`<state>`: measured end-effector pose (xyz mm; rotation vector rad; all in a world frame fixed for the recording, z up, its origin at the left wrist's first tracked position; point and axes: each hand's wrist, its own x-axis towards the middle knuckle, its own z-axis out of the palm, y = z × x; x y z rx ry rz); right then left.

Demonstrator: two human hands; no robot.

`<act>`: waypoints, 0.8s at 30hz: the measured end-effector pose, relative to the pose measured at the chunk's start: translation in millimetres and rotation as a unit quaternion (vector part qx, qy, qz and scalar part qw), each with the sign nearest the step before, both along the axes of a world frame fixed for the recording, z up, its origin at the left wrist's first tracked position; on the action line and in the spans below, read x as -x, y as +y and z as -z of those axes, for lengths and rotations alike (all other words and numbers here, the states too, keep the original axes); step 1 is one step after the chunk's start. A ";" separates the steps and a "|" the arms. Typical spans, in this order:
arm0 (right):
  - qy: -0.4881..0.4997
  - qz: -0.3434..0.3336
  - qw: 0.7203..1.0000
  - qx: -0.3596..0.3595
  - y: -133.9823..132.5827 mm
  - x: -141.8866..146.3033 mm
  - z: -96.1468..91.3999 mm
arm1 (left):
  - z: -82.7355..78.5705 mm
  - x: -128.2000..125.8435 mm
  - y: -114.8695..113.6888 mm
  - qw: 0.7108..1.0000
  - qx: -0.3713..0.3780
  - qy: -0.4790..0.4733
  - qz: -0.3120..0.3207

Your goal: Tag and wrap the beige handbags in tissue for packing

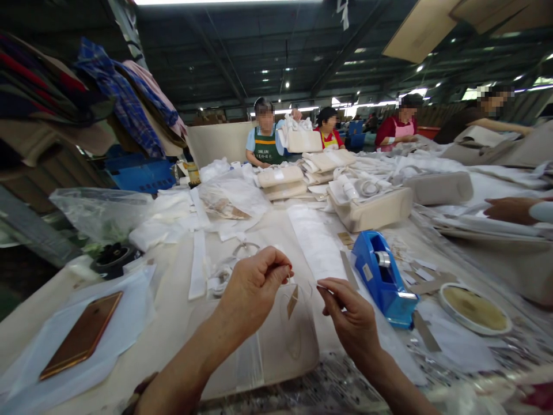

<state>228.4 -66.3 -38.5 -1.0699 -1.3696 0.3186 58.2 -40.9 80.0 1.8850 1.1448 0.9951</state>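
Note:
My left hand is closed in a pinch over a pale beige bag lying flat on the table. From its fingertips a small brown hang tag dangles on a thin string. Just to the right, my right hand has thumb and forefinger pressed together. A fine thread-like line curves close to those fingertips, but what they pinch is too small to make out. White wrapping covers part of the bag's left side. Behind my left hand lies a white-wrapped strap with a ring.
A blue tape dispenser stands right of my right hand, near a round dish. A phone rests on white sheets at left. Stacked beige bags and white wrapping lie beyond. Co-workers stand across the table; another person's hand reaches in from the right.

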 end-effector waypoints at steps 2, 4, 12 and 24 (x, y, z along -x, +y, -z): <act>-0.049 0.037 0.998 -0.030 -0.2 -3.0 2.4 | 0.0 -1.0 -1.1 1.000 -0.006 0.004 -0.013; -0.083 0.059 0.994 -0.047 -0.2 -4.9 4.8 | -0.9 -2.0 -2.0 1.000 -0.012 0.001 -0.019; -0.094 0.041 0.994 -0.029 -1.8 -1.0 12.0 | -8.7 -6.4 -4.5 0.996 -0.015 -0.076 -0.035; -0.074 0.033 0.997 -0.011 -4.9 4.2 7.1 | -15.2 -17.1 -2.6 0.970 0.056 -0.230 -0.055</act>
